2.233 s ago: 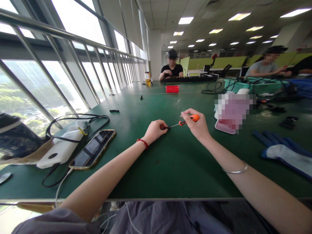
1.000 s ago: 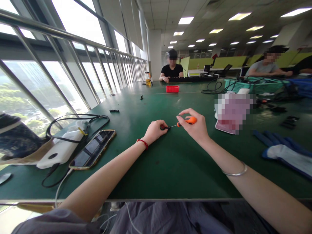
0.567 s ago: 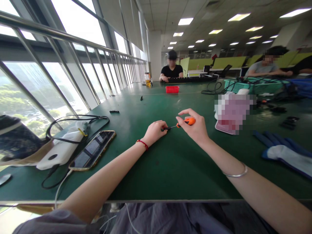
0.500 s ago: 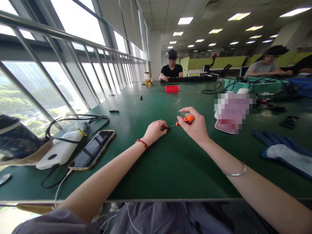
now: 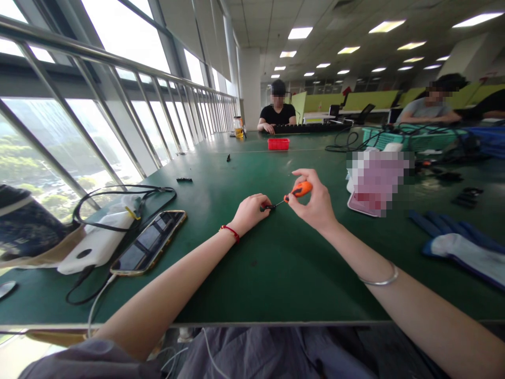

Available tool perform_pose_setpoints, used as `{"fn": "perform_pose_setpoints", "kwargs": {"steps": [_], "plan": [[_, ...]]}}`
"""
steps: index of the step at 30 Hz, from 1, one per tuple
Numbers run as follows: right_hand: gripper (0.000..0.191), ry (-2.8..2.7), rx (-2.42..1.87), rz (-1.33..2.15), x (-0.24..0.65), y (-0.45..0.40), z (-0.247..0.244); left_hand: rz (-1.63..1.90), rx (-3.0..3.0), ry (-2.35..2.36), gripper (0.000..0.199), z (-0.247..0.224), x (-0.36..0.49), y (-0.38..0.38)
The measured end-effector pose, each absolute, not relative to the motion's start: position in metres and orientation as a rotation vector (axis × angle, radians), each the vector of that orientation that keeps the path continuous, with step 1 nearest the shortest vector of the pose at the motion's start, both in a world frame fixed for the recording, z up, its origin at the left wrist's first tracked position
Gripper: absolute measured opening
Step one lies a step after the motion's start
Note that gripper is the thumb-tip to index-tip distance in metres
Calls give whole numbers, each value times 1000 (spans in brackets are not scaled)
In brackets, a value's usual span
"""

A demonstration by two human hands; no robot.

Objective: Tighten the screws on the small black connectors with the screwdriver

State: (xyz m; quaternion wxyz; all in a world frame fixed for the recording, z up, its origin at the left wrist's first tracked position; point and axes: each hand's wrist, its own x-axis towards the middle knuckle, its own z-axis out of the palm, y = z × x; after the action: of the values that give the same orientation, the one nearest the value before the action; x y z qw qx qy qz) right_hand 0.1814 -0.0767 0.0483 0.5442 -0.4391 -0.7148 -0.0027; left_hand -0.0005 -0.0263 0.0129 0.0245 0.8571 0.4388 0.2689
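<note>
My left hand point(image 5: 252, 211) rests on the green table point(image 5: 244, 273), its fingers closed on a small black part point(image 5: 269, 208) whose exact kind I cannot make out. My right hand point(image 5: 315, 205) holds a screwdriver point(image 5: 300, 190) with an orange and black handle. Thumb and fingers pinch the handle from its near side, while the index finger arches above it. The thin metal shaft slants down to the left, and its tip meets the black part beside my left fingertips. What lies under the left fingers is hidden.
At left lie a phone point(image 5: 150, 243), a white device point(image 5: 97, 242) and black cables. Two small black pieces, one a short strip point(image 5: 184, 180), lie further off. A red tray point(image 5: 278, 144), a teal basket point(image 5: 414, 138) and a blue-white glove point(image 5: 469, 247) are beyond and right. A person point(image 5: 277, 110) sits opposite.
The screwdriver's handle has risen slightly and turned in my right fingers, showing more orange. My right hand has shifted a little up and left. My left hand stays in place.
</note>
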Motion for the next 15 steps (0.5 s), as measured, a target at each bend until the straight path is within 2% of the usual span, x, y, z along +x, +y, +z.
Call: {"fn": "perform_pose_setpoints", "kwargs": {"steps": [6, 8, 12, 15], "plan": [[20, -1720, -1141, 93, 180, -78, 50, 829, 2664, 1366, 13, 12, -1, -26], [24, -1696, -1102, 59, 180, -78, 49, 836, 2664, 1357, 14, 12, -1, -26], [46, -1661, -1083, -22, 181, -75, 47, 844, 2670, 1338, 15, 11, -2, -25], [32, -1681, -1152, 54, 180, -77, 48, 835, 2680, 1339, 15, 10, -2, -24]]}}
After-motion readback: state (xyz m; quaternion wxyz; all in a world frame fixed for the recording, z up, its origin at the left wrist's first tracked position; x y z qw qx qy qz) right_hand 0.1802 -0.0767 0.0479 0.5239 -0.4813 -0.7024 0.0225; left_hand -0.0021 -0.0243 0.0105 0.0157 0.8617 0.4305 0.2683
